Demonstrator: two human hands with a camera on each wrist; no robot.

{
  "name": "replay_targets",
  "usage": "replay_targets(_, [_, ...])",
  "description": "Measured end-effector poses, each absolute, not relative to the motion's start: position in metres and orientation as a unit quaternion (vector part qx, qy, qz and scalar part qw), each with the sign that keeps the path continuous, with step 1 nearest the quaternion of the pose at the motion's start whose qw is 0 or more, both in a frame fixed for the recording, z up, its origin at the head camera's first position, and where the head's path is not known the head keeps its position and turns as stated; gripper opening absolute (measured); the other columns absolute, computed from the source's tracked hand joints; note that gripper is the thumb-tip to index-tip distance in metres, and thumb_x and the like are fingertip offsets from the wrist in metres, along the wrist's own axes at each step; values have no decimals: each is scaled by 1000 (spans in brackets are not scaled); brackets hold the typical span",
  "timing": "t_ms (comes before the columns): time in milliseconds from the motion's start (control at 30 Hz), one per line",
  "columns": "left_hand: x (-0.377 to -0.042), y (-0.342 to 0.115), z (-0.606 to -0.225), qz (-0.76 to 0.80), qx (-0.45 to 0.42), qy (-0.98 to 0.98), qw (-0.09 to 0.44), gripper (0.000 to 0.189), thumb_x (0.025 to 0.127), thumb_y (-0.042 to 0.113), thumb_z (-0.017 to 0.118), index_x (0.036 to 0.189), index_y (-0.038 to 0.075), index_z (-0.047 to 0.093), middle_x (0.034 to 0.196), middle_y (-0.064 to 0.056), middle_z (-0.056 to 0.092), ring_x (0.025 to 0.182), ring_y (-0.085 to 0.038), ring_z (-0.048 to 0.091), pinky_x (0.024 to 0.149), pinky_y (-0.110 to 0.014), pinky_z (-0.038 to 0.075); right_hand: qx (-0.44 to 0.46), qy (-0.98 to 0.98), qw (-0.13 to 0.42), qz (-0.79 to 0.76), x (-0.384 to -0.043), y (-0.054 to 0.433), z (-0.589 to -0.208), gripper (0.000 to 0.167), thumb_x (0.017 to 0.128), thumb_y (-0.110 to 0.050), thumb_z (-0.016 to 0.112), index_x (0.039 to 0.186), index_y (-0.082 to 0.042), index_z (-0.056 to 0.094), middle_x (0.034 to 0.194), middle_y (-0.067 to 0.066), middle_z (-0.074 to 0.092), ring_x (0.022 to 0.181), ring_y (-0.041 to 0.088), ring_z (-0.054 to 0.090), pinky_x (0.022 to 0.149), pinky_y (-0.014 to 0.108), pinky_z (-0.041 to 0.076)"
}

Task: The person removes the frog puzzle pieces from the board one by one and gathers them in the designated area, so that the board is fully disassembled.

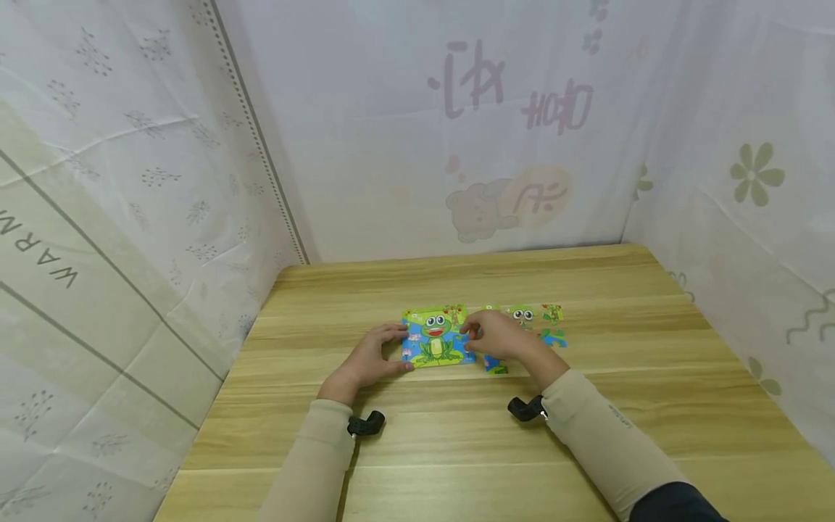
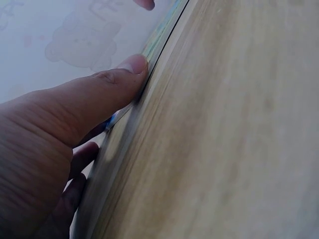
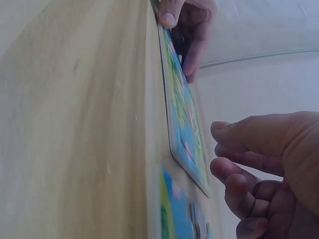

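A rectangular frog picture board point(image 1: 435, 349) lies flat on the wooden table. My left hand point(image 1: 373, 355) holds its left end, thumb at the near left corner and fingers along the side; the left wrist view shows that thumb point(image 2: 133, 67) against the board's edge. By the board's right edge is my right hand point(image 1: 499, 335). In the right wrist view the right hand's fingers point(image 3: 239, 174) are loosely bent, with nothing visible between them and the thumb. Frog-picture puzzle pieces point(image 1: 552, 312) lie right of the board, partly hidden under the right hand.
The wooden table point(image 1: 443, 449) reaches a printed cloth curtain point(image 1: 378, 145) at the back, with more curtain on both sides. Black wrist mounts point(image 1: 367, 423) sit on both forearms, over beige sleeves.
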State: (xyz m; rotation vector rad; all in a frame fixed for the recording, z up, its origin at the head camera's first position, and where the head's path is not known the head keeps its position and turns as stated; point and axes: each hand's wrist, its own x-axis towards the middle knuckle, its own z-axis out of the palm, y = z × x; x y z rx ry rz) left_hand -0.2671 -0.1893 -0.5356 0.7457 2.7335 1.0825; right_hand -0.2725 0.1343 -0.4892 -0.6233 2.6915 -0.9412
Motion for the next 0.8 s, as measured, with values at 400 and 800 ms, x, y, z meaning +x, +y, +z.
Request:
replay_targets(400, [-267, -189, -536, 357, 241, 901, 55, 74, 87, 38, 89, 149, 12, 59, 161, 2, 46, 152, -29, 35, 124, -53, 31, -224, 911, 133, -319, -279, 108, -496, 36, 95, -20, 80, 129, -11, 72, 91, -4, 64, 74, 14, 59, 69, 33, 53])
replay_targets(800, [-269, -190, -537, 355, 241, 902, 55, 73, 87, 39, 89, 149, 12, 60, 160, 2, 46, 151, -29, 36, 123, -52, 31, -232, 907, 156, -315, -279, 92, -500, 44, 95, -17, 79, 136, -7, 66, 83, 0, 62, 65, 13, 53, 60, 29, 47])
